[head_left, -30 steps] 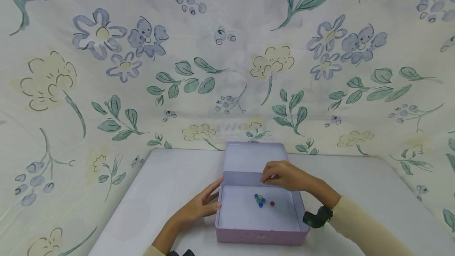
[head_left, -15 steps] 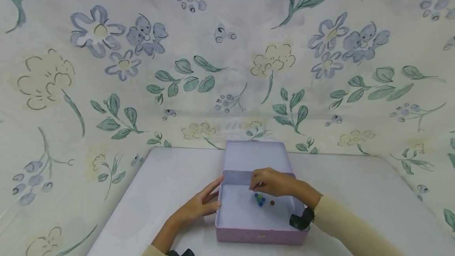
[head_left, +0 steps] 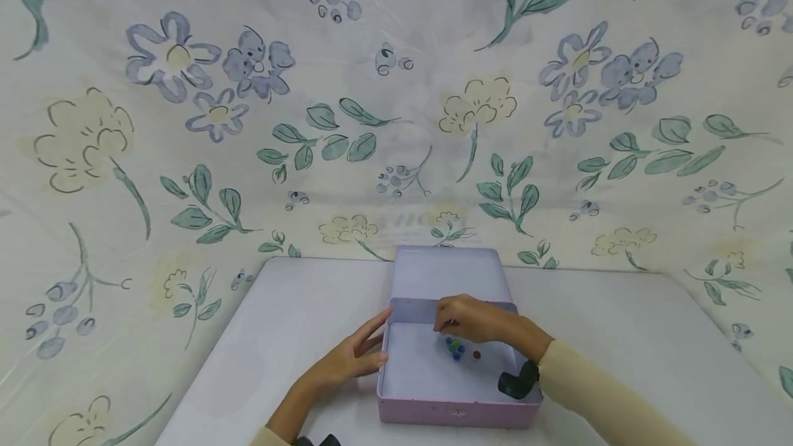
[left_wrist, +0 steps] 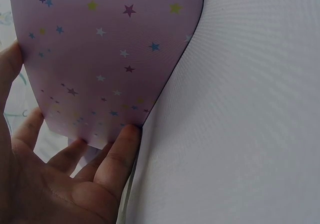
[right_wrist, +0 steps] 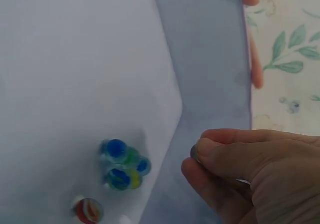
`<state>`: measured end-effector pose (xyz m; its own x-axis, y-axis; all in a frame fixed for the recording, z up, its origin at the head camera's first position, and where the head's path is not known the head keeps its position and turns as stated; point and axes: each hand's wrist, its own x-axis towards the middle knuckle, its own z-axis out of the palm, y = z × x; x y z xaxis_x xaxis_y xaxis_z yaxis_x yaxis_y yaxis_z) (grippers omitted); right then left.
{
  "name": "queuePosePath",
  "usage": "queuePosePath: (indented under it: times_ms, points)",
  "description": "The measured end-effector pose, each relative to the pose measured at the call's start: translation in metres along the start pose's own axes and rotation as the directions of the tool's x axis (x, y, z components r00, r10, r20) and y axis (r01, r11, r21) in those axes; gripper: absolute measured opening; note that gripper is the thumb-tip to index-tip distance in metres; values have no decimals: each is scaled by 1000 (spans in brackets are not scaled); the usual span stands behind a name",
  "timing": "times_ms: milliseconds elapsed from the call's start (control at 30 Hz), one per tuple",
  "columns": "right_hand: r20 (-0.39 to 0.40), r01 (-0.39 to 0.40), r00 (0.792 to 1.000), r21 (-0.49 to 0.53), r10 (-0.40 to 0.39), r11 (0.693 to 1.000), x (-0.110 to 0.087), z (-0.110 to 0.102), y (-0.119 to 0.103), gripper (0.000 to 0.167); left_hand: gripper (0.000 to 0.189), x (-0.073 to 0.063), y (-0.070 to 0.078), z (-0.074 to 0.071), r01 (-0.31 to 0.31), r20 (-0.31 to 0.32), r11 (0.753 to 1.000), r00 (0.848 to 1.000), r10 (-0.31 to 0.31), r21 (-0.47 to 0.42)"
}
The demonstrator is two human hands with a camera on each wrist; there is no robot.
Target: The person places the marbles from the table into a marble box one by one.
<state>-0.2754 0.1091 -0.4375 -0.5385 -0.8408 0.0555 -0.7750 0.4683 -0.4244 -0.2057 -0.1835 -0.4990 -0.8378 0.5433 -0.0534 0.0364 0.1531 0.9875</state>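
Observation:
An open pink tin box (head_left: pixel 427 412) with a lavender inside holds a cluster of several blue, green and yellow glass marbles (right_wrist: pixel 116 148). A red-streaked marble (right_wrist: pixel 88 210) lies a little apart from them. My right hand (head_left: pixel 471 319) is over the back part of the box, behind the cluster. In the right wrist view its thumb and fingertips pinch a small glassy marble (right_wrist: pixel 194 152), mostly covered by the fingers. My left hand (head_left: pixel 341 367) rests spread fingertips against the box's left side, whose star-printed wall (left_wrist: pixel 110 58) fills much of the left wrist view.
The box's lid (head_left: pixel 446 272) is tipped back behind it, near the floral backdrop (head_left: pixel 347 177). A white table (head_left: pixel 297 315) extends to both sides. The right wrist's black camera (head_left: pixel 519 380) hangs over the box's right front corner.
My right hand has moved left and slightly down over the box, then stayed almost still for the last half second. The left hand and the marbles in the box have not moved.

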Motion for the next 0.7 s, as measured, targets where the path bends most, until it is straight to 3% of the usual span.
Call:
queuePosePath:
  times_ms: [167,400,700]
  points:
    - [6,-54,999,-28,54,998,-1,10,5,14,74,0,0,0,7,4,1000,1000,-7,-13]
    - [-39,-3,999,-78,0,997,-4,18,10,13,74,0,-1,-1,4,-1,1000,1000,-4,-9]
    - [-11,-32,999,-114,31,993,-4,21,9,14,73,-1,0,-1,-6,0,1000,1000,6,0]
